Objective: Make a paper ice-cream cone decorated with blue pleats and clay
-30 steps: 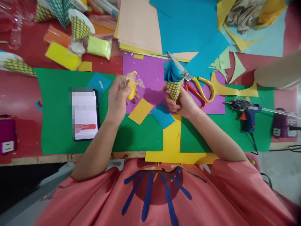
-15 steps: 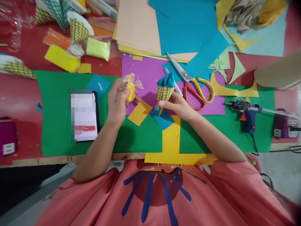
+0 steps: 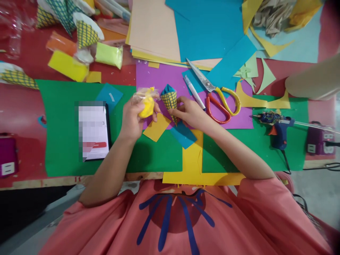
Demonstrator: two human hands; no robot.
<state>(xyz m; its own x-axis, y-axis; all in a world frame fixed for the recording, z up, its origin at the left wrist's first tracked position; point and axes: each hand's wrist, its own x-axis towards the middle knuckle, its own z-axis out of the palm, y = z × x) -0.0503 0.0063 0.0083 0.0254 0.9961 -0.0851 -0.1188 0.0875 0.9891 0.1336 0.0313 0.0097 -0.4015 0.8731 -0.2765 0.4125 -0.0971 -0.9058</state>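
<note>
The fingers of our left hand (image 3: 132, 118) curl closed around a yellow lump (image 3: 147, 109) in clear wrap (image 3: 140, 95), left of centre in the head view. Our right hand (image 3: 192, 112) pinches the checkered cone (image 3: 169, 100) just right of it, over the purple sheet (image 3: 159, 76), while the scissors (image 3: 209, 86) lie farther right, beside a white pen (image 3: 194, 92).

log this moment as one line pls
left hand: holds yellow lump in clear wrap | right hand: holds cone | beyond right hand: pen, scissors | on green sheet: phone
</note>
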